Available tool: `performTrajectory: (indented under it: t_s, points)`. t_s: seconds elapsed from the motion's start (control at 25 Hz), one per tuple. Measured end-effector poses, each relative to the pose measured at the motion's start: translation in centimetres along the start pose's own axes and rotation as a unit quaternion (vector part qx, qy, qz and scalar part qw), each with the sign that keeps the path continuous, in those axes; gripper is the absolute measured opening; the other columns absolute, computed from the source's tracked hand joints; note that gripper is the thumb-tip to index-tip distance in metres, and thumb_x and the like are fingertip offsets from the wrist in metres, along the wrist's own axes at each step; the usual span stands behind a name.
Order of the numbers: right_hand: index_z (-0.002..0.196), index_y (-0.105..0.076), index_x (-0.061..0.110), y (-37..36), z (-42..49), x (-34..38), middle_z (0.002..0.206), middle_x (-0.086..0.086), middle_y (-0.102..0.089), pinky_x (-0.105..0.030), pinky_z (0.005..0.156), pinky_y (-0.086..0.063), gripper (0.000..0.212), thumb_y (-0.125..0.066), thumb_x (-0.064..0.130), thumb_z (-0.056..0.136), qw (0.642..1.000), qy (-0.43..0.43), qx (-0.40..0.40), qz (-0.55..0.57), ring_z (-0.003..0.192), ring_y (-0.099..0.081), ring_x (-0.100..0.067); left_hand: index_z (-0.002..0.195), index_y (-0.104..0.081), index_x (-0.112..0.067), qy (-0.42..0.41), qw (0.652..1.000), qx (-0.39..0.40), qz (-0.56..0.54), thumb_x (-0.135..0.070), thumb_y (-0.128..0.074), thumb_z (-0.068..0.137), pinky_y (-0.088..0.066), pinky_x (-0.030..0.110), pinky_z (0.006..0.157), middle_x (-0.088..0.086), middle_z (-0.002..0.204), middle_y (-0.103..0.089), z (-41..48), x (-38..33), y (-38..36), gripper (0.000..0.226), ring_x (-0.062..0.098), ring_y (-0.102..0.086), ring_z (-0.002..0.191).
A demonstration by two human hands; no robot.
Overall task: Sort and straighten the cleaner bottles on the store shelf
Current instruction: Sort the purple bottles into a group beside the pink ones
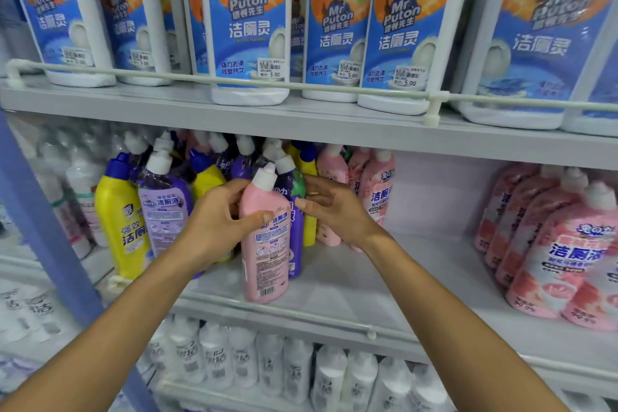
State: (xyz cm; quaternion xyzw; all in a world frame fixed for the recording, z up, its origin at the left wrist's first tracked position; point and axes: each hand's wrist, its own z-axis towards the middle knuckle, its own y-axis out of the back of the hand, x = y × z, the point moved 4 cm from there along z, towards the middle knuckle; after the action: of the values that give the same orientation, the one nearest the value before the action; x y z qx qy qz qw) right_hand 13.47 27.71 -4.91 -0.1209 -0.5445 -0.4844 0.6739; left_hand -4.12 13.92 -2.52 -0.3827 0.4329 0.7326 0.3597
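The left hand (pixel 214 224) grips the pink plastic white-capped bottle (pixel 267 264) at its shoulder. The right hand (pixel 334 211), fingers loosely spread, reaches just beside it.

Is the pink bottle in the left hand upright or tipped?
Upright: the pink bottle stands cap-up, base on the shelf, left hand gripping it.

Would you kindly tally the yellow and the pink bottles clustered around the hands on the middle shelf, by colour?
Yellow bottles: 3 visible
Pink bottles: 4, one gripped by the left hand
Total: 7
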Motion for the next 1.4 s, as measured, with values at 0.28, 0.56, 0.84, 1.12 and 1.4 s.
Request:
performTrajectory:
  t_s: [0.28,0.56,0.84,1.12,1.4]
  points:
    - [0.126,-0.065,0.024,11.3,-3.8,-1.7,0.117,0.008,-0.070,-0.033,0.088,-0.058,0.054,-0.084,0.007,0.078,0.959,-0.008,-0.280,-0.030,0.104,-0.069,-0.012,0.115,-0.065,-0.031,-0.015,1.000,0.002,0.001,-0.010,-0.081,0.082,-0.059,0.047,0.093,-0.007,0.107,-0.077,0.5,-0.4,-3.2,0.041,0.016,-0.073,0.101]
    - [0.140,-0.040,0.031,10.7,-1.2,-5.1,0.128,0.006,-0.064,-0.039,0.101,-0.056,0.098,-0.097,0.022,0.060,0.971,-0.075,-0.221,-0.057,0.114,-0.066,-0.007,0.115,-0.063,-0.030,-0.026,0.998,-0.023,0.060,-0.023,-0.082,0.084,-0.062,0.046,0.082,-0.006,0.106,-0.075,2.2,-0.7,-8.0,0.038,0.014,-0.071,0.098]
    - [0.148,-0.035,0.038,12.6,-5.2,-5.1,0.116,0.019,-0.064,-0.019,0.087,-0.058,0.101,-0.095,0.023,0.068,0.981,-0.081,-0.167,-0.053,0.099,-0.066,0.007,0.115,-0.064,-0.032,0.038,0.999,0.006,0.021,-0.038,-0.083,0.081,-0.062,0.049,0.082,-0.006,0.106,-0.076,2.8,0.6,-9.6,0.039,0.017,-0.074,0.097]
    - [0.147,-0.033,0.036,14.1,-13.8,-2.0,0.117,0.026,-0.059,-0.018,0.087,-0.055,0.101,-0.095,0.037,0.067,0.970,-0.084,-0.213,-0.079,0.104,-0.060,0.015,0.111,-0.068,-0.025,0.049,0.997,0.049,-0.022,-0.041,-0.083,0.079,-0.061,0.048,0.086,-0.002,0.105,-0.076,3.7,-2.0,-15.4,0.039,0.020,-0.073,0.096]
    - [0.140,-0.040,0.039,15.7,-16.5,-0.4,0.121,0.021,-0.064,-0.028,0.093,-0.059,0.085,-0.092,0.040,0.072,0.958,-0.101,-0.215,-0.162,0.106,-0.066,0.005,0.132,-0.055,-0.044,0.065,0.948,0.303,-0.077,-0.037,-0.070,0.093,-0.060,0.036,0.075,-0.013,0.115,-0.072,4.2,-6.8,-18.9,0.042,0.012,-0.072,0.096]
